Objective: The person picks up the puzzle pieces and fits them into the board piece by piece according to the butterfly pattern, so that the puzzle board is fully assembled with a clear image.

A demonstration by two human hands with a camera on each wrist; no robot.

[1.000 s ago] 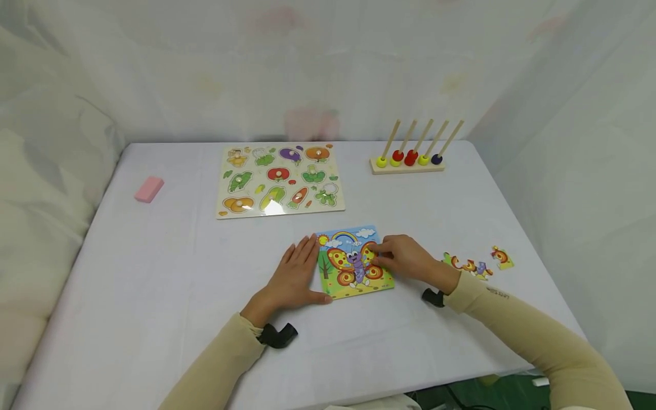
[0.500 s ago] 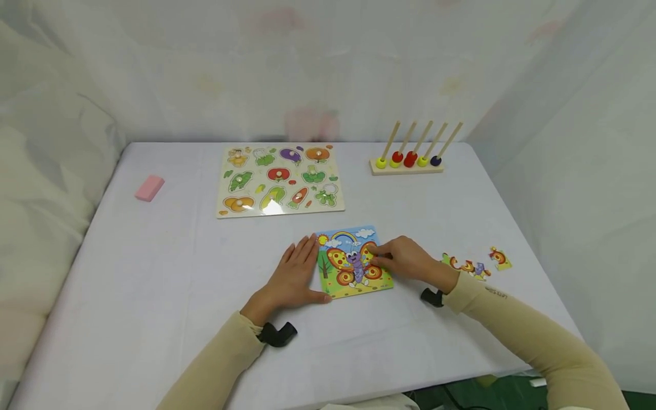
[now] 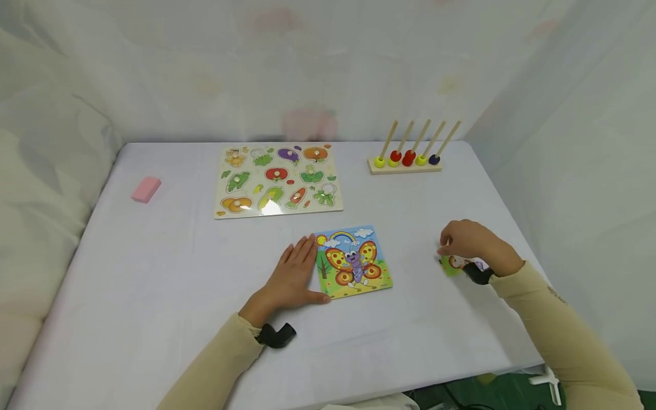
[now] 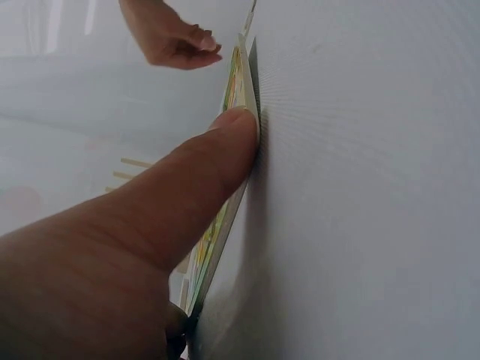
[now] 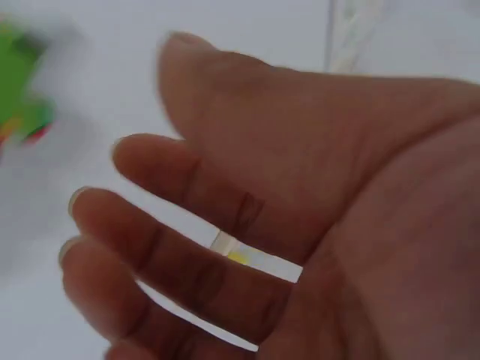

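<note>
A square butterfly jigsaw puzzle lies on the white-covered table in the head view. My left hand rests at its left side, fingers straight along the edge and thumb on the lower left corner. The left wrist view shows that thumb touching the edge of the puzzle board. My right hand is above loose jigsaw pieces at the right and partly hides them. Its fingers are loosely bent with nothing between them. In the right wrist view, a blurred green piece lies beyond the thumb.
Behind the jigsaw lies a vegetable peg puzzle board. A wooden bead-counting stand with upright rods is at the back right. A pink block sits at the far left. White curtains surround the table.
My right hand has left the jigsaw's right wing and moved right, over the loose pieces. The butterfly's right side is now uncovered. My left hand stays in place.
</note>
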